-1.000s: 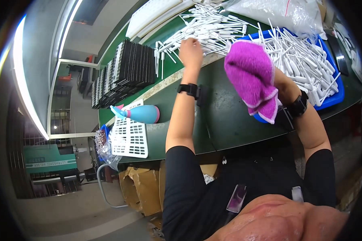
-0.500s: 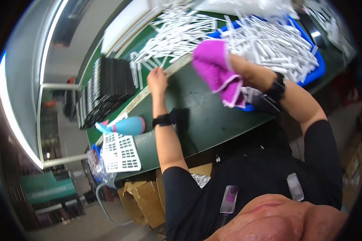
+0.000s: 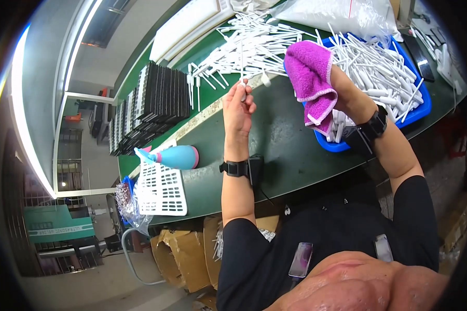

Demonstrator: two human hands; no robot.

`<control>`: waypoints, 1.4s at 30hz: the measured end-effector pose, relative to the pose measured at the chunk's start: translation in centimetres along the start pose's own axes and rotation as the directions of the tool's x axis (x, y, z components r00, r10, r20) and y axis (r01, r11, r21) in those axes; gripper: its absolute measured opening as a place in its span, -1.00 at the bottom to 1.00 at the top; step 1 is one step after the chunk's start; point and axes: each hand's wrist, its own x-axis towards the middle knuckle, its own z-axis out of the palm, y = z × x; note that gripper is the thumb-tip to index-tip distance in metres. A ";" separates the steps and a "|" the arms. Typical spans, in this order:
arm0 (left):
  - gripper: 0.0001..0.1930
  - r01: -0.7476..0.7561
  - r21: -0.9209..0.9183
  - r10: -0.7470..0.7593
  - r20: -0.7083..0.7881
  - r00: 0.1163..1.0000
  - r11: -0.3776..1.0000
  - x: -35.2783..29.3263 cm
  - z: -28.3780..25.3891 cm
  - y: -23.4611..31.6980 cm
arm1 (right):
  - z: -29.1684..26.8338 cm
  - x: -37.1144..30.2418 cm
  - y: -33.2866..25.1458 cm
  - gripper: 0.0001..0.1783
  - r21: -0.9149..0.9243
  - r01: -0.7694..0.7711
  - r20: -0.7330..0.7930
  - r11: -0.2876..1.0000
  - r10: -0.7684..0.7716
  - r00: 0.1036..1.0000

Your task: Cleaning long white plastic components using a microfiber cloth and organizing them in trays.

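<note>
One stick [image 3: 242, 75] pinched, my left hand [image 3: 237, 110]; cloth [image 3: 308, 67] hides right hand [image 3: 342, 87], can't tell grip; slack pinch could mean drop.

Fuzzy purple cloth [image 3: 308, 70], smooth white plastic sticks [image 3: 254, 46], glossy blue plastic bin [image 3: 425, 107]

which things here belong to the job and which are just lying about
Likely in use: white stick in left grip, purple cloth over right grip, loose sticks, blue tub.

Seemingly lying about: blue bottle, white tray, black stack, plastic bag.
</note>
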 end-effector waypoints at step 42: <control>-0.72 0.183 0.107 -0.207 0.285 0.936 0.977 -5.4 8.8 -3.8 | 0.8 2.2 -0.7 -0.64 0.179 0.295 -0.392 0.938 -0.207 0.896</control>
